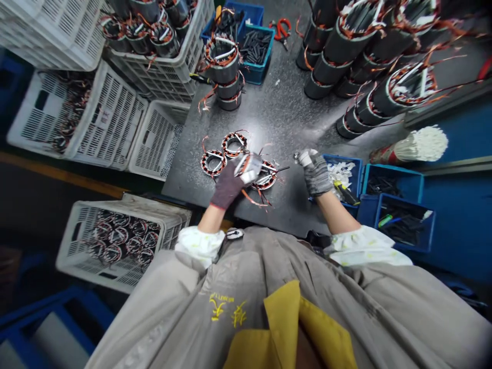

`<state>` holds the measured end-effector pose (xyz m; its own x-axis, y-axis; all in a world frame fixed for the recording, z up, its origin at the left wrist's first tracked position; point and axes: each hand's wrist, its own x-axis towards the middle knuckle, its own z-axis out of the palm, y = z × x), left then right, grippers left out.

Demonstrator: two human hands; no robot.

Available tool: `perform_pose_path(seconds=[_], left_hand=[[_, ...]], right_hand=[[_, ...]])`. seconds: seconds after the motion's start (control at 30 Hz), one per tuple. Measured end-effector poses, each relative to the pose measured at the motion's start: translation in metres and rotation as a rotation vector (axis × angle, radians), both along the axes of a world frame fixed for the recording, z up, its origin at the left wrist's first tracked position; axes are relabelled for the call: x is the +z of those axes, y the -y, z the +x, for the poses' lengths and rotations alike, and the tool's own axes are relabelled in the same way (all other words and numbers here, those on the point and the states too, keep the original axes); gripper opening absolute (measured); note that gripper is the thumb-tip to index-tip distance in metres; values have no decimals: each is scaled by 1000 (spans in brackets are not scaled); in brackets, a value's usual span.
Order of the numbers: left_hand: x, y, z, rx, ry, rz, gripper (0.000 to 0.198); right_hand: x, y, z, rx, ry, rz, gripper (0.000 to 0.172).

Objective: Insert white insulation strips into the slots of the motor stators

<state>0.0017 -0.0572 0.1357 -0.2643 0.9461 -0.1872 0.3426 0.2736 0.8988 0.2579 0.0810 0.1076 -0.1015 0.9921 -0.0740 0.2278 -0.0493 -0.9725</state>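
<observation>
My left hand (pixel 231 180), in a dark purple glove with white fingertips, is closed on the left edge of a wound motor stator (pixel 268 177). Orange wires and a dark sleeve stick out of this stator, and motion blurs the fingers somewhat. Two more stators, one at the left (pixel 213 163) and one behind it (pixel 234 144), lie close to that hand. Off to the right, my right hand (pixel 318 173) wears a grey knitted glove with white fingertips. Its fingers are pinched together above the table (pixel 286 205); what they hold is too small to make out.
Stacked stators (pixel 226 77) stand at the back left, with taller stacks (pixel 369 110) at the back right. Beside my right hand is a blue bin (pixel 355 166) of white pieces and yellow-handled cutters. Red-handled pliers (pixel 282 31) lie at the back. Crates (pixel 169 225) line the left.
</observation>
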Motion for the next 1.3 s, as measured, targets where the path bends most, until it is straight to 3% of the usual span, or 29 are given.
perform_pose_path(seconds=[0.07, 0.13, 0.23, 0.33, 0.47, 0.53, 0.6, 0.67, 0.73, 0.8, 0.87, 0.93, 0.97, 1.03, 1.17, 1.23, 1.3], left_hand=[[-9, 24, -21, 116, 19, -44, 71], [-21, 45, -32, 125, -120, -200, 71], [-39, 61, -37, -81, -486, -459, 63], [-45, 61, -46, -300, -781, -546, 57], [-28, 45, -52, -246, -841, -424, 56], [-16, 26, -40, -242, -713, -262, 56], [-9, 3, -19, -330, -558, -167, 58], [-10, -20, 2, -427, -480, -189, 60], [-19, -36, 14, -442, -430, -241, 58], [-31, -42, 16, -343, -262, -251, 51], [-43, -42, 11, -147, 6, -207, 48], [-48, -38, 3, 15, 212, -132, 50], [-48, -36, 0, 32, 249, -97, 53], [-42, -33, -4, -104, 190, -69, 60], [-26, -36, -1, -475, -155, -115, 60], [-25, -41, 2, -503, -191, -149, 59], [-31, -47, 2, -409, -52, -162, 60]], right_hand=[[2, 8, 5, 130, 112, 28, 42], [6, 12, 0, 385, 270, 84, 35], [17, 15, -25, 876, 608, 247, 24], [27, 17, -52, 1101, 974, 340, 39], [31, 24, -70, 1125, 1235, 313, 45], [29, 26, -70, 1089, 1254, 304, 48], [26, 26, -67, 1057, 1250, 320, 50], [23, 23, -61, 1030, 1237, 334, 50], [20, 19, -53, 987, 1215, 326, 48], [18, 17, -44, 916, 1191, 307, 48], [18, 18, -36, 885, 1130, 317, 48], [18, 21, -33, 939, 1021, 353, 47], [19, 23, -33, 972, 966, 365, 45], [20, 23, -36, 991, 919, 346, 44], [23, 17, -40, 938, 1015, 254, 50], [25, 17, -40, 980, 1028, 271, 51], [27, 20, -42, 1034, 1015, 310, 50]])
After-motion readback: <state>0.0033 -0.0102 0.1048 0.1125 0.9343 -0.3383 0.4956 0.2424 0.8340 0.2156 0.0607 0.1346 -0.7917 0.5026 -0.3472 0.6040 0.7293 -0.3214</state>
